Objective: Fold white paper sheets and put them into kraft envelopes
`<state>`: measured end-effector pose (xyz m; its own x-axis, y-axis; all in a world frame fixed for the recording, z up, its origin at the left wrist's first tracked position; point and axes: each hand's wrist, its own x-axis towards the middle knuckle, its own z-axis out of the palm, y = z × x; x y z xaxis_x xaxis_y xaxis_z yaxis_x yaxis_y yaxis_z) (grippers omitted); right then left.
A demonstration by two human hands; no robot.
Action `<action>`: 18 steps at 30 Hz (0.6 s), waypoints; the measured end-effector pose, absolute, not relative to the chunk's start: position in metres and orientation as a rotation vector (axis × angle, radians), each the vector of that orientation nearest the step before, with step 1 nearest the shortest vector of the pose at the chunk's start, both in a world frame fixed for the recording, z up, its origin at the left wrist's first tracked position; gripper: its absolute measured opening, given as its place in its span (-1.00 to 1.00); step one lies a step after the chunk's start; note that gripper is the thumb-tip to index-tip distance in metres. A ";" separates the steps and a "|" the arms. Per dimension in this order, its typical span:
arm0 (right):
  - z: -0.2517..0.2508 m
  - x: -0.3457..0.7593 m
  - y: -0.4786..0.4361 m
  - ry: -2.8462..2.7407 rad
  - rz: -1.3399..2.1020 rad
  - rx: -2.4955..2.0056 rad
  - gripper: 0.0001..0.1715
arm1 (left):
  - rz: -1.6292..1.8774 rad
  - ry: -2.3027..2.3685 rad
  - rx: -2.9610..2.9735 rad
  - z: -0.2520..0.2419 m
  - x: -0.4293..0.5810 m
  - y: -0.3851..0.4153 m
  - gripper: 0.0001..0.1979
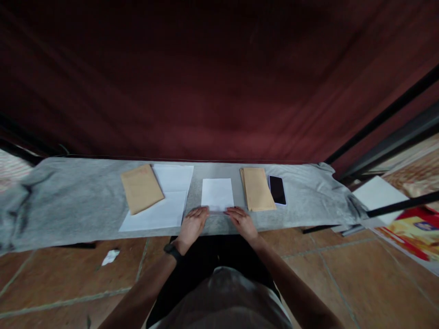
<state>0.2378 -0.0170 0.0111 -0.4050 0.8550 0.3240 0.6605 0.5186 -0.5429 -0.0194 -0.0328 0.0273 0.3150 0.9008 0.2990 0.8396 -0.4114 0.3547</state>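
Note:
A small white sheet of paper [217, 193] lies on the grey cloth [68, 201] straight in front of me. My left hand [192, 224] rests flat at its near left corner, fingers stretched out and touching the paper's near edge. My right hand [242, 221] lies flat at the near right corner in the same way. Neither hand grips anything. A dark band [172, 251] sits on my left wrist.
A brown envelope [141, 188] lies on larger white sheets [164, 201] to the left. A stack of brown envelopes [257, 188] and a black phone [277, 189] sit to the right. A dark red curtain [219, 82] hangs behind. A paper scrap [110, 257] lies on the tiled floor.

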 end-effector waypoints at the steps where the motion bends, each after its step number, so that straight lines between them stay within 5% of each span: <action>1: 0.011 0.239 -0.018 -2.156 0.472 -1.240 -0.66 | 0.714 1.621 2.427 0.026 -0.020 -0.035 -0.66; 18: 0.006 0.245 -0.011 -1.956 0.694 -1.198 -0.60 | 0.854 1.502 2.271 0.014 -0.039 -0.025 -0.63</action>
<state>0.2453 -0.0106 0.0064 -0.3013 0.9043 0.3025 0.5113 0.4210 -0.7493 -0.0388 -0.0247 0.0144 0.2820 0.9056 0.3168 0.7353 -0.4161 0.5350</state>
